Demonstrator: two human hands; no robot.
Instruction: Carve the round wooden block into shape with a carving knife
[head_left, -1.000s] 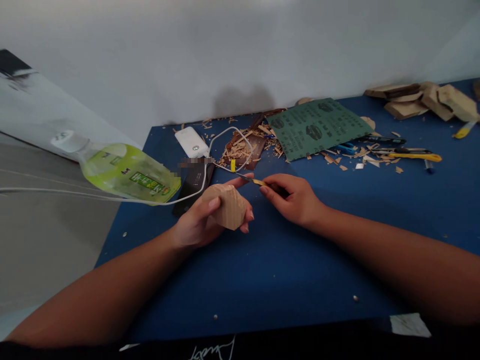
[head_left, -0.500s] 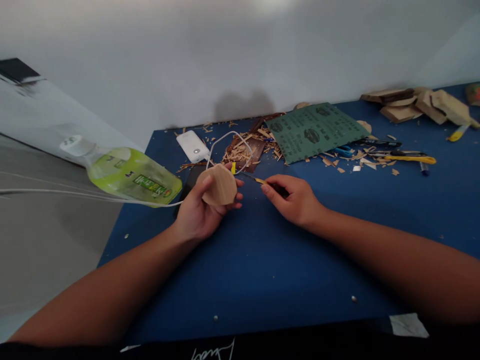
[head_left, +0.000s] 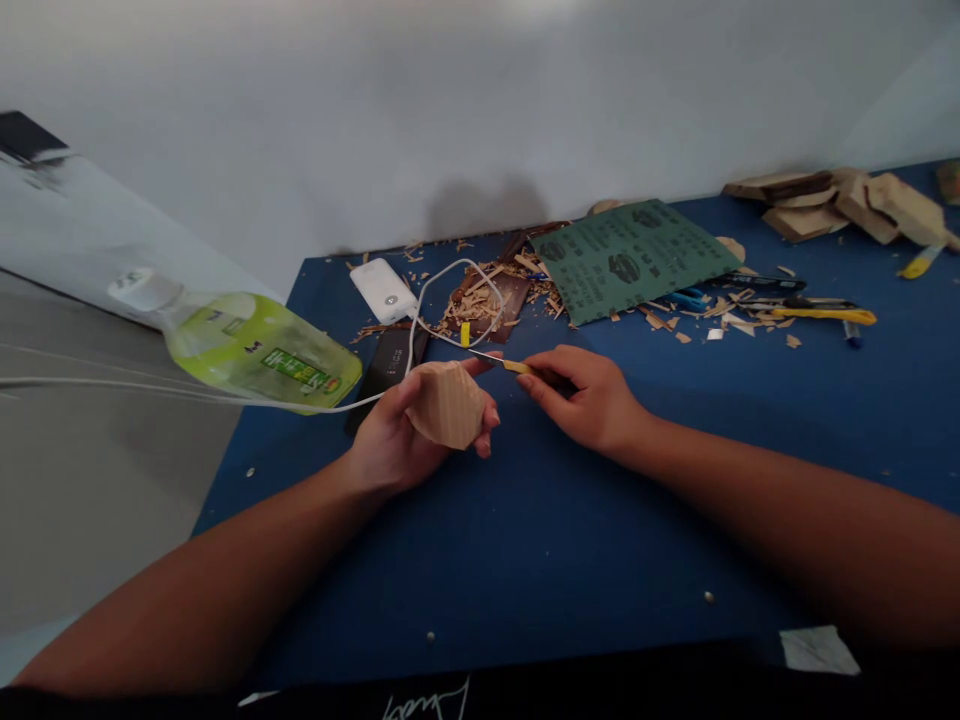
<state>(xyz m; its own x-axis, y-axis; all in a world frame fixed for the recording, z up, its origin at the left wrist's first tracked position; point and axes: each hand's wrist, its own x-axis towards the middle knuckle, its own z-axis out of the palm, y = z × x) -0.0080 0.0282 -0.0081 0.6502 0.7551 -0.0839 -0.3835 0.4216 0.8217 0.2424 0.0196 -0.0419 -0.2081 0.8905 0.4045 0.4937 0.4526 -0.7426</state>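
My left hand point(head_left: 397, 435) holds a pale piece of wood point(head_left: 448, 405), roughly round with faceted edges, its broad face turned toward me. Thumb and fingers grip it around the rim. In my right hand point(head_left: 585, 395) is a craft knife point(head_left: 516, 367) with a yellow part near the blade; most of its handle is hidden in my fist. The thin blade points left, just beyond the upper right edge of the wood and close to a left fingertip. Whether the blade touches anything, I cannot tell.
A white power bank point(head_left: 382, 290) with a white cable, a dark phone-like slab point(head_left: 386, 365) and a green drink bottle point(head_left: 262, 350) are at left. Wood shavings point(head_left: 480, 305), a green sandpaper sheet point(head_left: 634, 260), a yellow cutter point(head_left: 825, 314) and wood blocks point(head_left: 855, 205) lie along the back.
The piece of wood has been tilted and brought slightly lower and right in my left hand, uncovering more of the dark slab. My right hand with the knife has shifted slightly left.
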